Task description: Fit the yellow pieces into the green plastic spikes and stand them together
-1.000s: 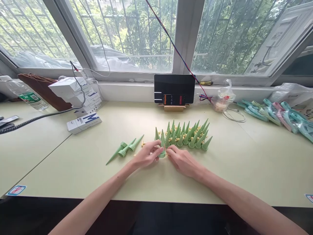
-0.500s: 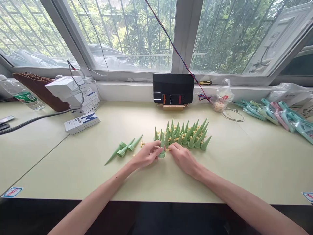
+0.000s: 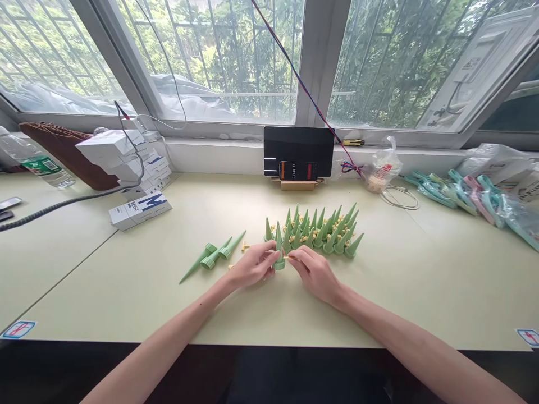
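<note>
A green plastic watering spike (image 3: 278, 247) stands point up in the fingers of my left hand (image 3: 255, 265), which is closed around its lower part. My right hand (image 3: 318, 276) pinches a small yellow valve (image 3: 288, 257) against the side of that spike, near its base. How deep the valve sits is hidden by the fingers. Just behind my hands stand several rows of upright green spikes (image 3: 329, 242) with yellow valves among them. Left of my left hand lie three loose spikes (image 3: 209, 261). A loose yellow valve (image 3: 245, 246) rests beside them, with another small yellow piece (image 3: 230, 267) close to my wrist.
A phone (image 3: 298, 170) leans on a black panel (image 3: 298, 143) at the back. White boxes (image 3: 141, 210), a plastic bottle (image 3: 48, 168) and a dark cable (image 3: 76, 195) occupy the left. A bagged item (image 3: 382, 171) and pastel plastic clips (image 3: 478, 196) lie at the right.
My right hand has shifted slightly, its fingers now more extended on the yellow valve. My left hand keeps the spike upright in nearly the same place. The view has moved a little.
</note>
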A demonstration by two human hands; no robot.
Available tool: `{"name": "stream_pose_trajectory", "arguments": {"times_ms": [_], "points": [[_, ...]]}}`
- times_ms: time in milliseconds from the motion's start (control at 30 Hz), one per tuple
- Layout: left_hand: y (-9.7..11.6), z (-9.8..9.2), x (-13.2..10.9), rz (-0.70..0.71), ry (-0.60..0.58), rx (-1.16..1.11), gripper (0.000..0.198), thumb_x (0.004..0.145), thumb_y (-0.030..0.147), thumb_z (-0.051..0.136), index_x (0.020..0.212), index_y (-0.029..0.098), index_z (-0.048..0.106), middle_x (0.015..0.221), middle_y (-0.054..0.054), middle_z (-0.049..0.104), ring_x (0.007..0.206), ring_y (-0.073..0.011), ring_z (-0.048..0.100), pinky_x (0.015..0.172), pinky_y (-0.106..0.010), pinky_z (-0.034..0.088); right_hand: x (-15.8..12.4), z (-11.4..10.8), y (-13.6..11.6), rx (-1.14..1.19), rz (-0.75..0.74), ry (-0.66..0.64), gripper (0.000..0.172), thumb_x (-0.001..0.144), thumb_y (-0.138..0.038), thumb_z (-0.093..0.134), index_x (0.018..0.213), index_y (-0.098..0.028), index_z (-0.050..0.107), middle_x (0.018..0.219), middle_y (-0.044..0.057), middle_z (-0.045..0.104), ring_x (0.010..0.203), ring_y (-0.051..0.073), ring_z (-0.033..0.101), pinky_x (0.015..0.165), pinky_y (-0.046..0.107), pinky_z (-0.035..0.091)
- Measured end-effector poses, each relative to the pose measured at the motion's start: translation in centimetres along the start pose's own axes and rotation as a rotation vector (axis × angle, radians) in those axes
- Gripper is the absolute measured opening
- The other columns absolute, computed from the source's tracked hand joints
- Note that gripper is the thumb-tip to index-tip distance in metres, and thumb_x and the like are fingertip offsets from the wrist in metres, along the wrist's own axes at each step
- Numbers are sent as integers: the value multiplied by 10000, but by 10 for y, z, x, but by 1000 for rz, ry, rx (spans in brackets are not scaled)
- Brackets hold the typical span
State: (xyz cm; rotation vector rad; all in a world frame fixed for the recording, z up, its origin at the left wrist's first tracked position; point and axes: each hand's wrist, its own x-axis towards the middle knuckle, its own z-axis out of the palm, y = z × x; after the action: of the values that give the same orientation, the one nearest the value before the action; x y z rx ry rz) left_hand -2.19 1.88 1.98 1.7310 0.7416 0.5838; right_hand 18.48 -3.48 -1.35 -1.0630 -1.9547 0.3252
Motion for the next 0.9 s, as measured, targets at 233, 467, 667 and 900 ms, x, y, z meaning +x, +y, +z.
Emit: {"name": "stream_pose_trajectory", "arguments": {"times_ms": [233,467,667,900], "points": [[-3,1,0,-4,-9,10,335,970,505,484,817,211,429,640,42,495,507,-135,591,488,-245,454,1,-1,0,37,-8,9,216,1051,-272,428,1009,-197,626,852,51,618,701,158,570,644,266,471],[-2,4,0,12,-1,18,337,970,492,490,802,208,425,635,40,488,519,-143,618,467,-232,457,3,-3,-3,43,-6,20,211,1040,-288,457,962,-195,629,797,34,631,637,145,566,597,260,472],[-2,6,0,17,-5,-3,337,967,495,500,806,209,424,654,29,515,537,-151,638,490,-247,505,4,-4,-4,149,84,43,212,1015,-345,514,946,-194,646,826,45,693,617,147,581,577,263,475],[-3,6,1,44,-5,47,300,974,459,503,826,203,450,670,19,549,560,-153,655,529,-255,531,6,-6,-3,338,214,6,237,990,-373,546,889,-187,654,724,23,660,559,136,548,505,249,436]]}}
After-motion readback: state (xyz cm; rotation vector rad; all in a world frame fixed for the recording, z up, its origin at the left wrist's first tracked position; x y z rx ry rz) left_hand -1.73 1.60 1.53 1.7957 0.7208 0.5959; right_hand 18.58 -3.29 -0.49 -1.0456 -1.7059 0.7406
